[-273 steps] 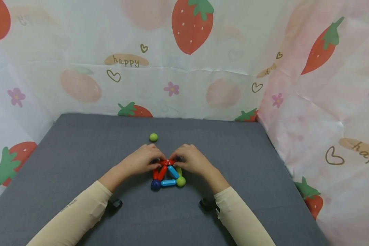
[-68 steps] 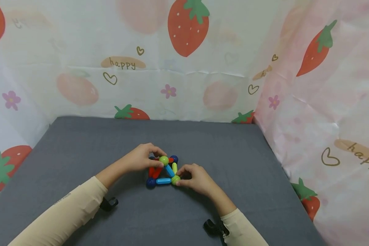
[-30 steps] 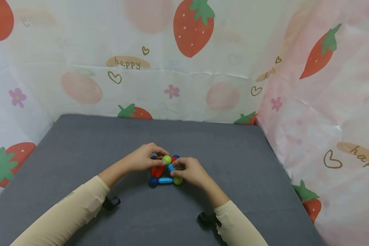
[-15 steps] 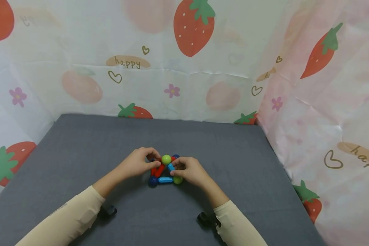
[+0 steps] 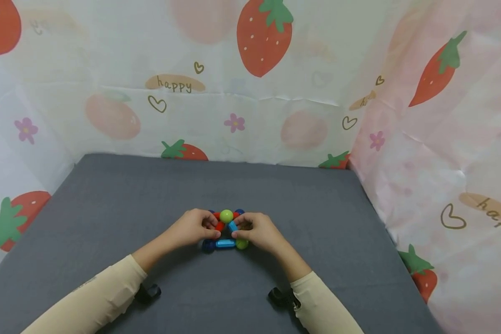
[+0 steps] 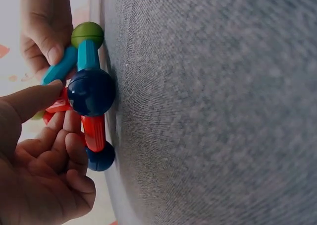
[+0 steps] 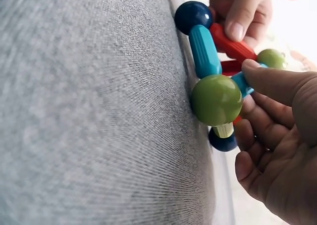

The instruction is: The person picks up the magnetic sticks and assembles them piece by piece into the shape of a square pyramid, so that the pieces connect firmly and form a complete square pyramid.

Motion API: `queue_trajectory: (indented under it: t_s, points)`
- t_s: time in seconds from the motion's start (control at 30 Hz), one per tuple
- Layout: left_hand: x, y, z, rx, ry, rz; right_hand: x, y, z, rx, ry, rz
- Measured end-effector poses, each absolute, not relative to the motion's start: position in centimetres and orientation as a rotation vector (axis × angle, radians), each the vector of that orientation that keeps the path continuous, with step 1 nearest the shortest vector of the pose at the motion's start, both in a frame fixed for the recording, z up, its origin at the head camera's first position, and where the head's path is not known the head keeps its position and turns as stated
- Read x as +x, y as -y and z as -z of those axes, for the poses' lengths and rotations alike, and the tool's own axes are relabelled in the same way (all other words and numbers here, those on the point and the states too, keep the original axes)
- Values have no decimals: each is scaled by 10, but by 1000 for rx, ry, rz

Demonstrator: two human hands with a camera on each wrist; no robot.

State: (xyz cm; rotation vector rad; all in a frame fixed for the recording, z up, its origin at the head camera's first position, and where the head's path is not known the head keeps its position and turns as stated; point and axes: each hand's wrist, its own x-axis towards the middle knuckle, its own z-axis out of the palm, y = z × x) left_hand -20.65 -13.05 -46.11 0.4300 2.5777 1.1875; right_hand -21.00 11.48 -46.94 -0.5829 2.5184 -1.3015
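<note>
A pyramid-like frame of magnetic rods and balls stands mid-table, topped by a light green ball (image 5: 226,216). My left hand (image 5: 192,227) pinches the sloping red rod (image 7: 233,44) between thumb and fingers. On the other slope, my right hand (image 5: 262,230) pinches a blue rod (image 6: 60,66). Along the front of the base, a blue rod (image 5: 226,243) joins a dark blue ball (image 6: 91,92) to a green ball (image 7: 217,100). More dark blue balls sit at the back corners, one behind a red base rod (image 6: 93,133). A pale yellow-green rod (image 7: 224,130) is mostly covered by the green corner ball.
Grey cloth (image 5: 300,195) covers the table under the frame. Strawberry-print sheets (image 5: 250,106) hang behind and at both sides. Black wrist-camera mounts (image 5: 148,293) sit at the cuffs, just above the table.
The light green ball, loose behind the frame at first, now tops it. My left hand has let go of it and come down to the red rod. My right hand went from corner ball to blue rod.
</note>
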Motion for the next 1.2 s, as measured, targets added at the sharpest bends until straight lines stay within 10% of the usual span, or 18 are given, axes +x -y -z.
queue_trajectory:
  t_s: [1.2]
  points:
    - [-208,134,463,514,-2592,-1225,-218,-120,468,-601,-2551,1263]
